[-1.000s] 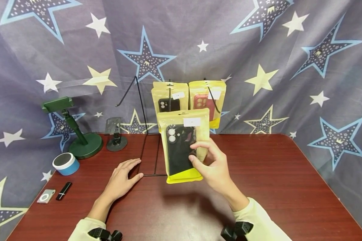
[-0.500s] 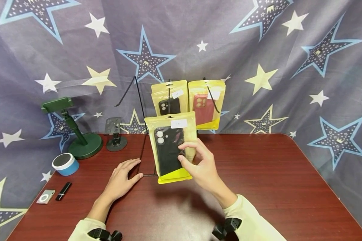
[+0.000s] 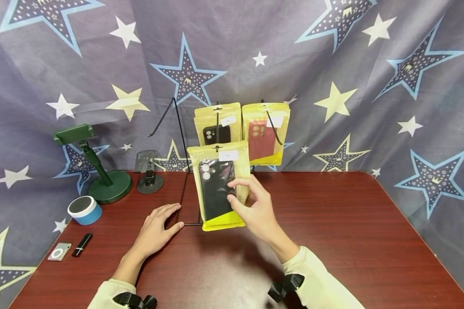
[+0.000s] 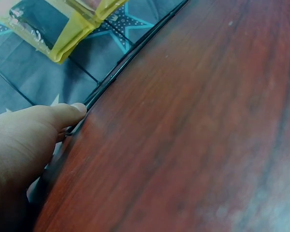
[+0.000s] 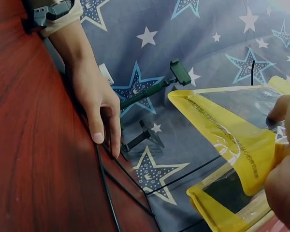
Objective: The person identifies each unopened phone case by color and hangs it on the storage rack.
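Observation:
My right hand [image 3: 257, 210] pinches a yellow zip pouch [image 3: 225, 222] between thumb and fingers at its right side. A black phone case [image 3: 215, 193] shows through the clear front, below a white label. The pouch is upright, in front of a black wire display rack [image 3: 181, 133]. My left hand [image 3: 152, 234] rests at the rack's front left base corner; in the left wrist view its thumb [image 4: 70, 113] lies on the black rod. On the rack's hooks hang a pouch with another black phone case [image 3: 210, 135], partly hidden by the held one, and a pouch with a pink phone case [image 3: 262, 143].
At the left stand a green phone stand [image 3: 106, 189], a small black stand [image 3: 150, 182] and a blue-and-white round tub [image 3: 86, 211]. Nearer lie a silver clip player [image 3: 59, 252] and a black stick [image 3: 82, 245]. A star-patterned curtain [image 3: 232, 25] hangs behind the table [image 3: 352, 240].
My right hand has carried the pouch a little to the left, then slightly up. The hanging pouch behind has tilted a little. My left hand has stayed at the rack base.

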`<state>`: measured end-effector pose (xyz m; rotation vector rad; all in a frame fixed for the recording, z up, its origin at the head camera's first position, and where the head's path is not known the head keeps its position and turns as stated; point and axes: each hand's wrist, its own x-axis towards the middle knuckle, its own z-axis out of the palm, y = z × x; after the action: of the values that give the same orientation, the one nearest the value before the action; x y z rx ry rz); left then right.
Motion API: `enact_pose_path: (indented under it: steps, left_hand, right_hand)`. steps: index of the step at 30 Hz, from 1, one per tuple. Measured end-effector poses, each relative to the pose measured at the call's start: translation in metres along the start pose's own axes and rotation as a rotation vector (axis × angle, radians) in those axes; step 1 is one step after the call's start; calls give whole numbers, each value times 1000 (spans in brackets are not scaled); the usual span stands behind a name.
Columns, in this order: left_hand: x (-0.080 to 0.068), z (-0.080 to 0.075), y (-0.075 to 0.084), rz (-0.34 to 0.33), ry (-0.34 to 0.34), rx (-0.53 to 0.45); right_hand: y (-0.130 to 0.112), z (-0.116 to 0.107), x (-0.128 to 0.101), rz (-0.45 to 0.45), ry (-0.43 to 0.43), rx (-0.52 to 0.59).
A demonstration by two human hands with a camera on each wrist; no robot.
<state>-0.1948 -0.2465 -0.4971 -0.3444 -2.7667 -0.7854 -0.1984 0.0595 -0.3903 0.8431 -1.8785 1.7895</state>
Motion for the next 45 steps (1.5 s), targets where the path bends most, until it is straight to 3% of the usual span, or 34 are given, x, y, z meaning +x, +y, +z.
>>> enact_pose_path:
  steps: [11,37,45]
  left_hand:
    - [0,1,-2,9,4,3]
    - [0,0,-1,7,2,5]
    - [-1,0,-1,3,-2,1]
  right_hand:
    - [22,4,19,-18,30,-55]
    - [65,14,83,80,135,-116]
    - [42,16,81,71,148,-33]
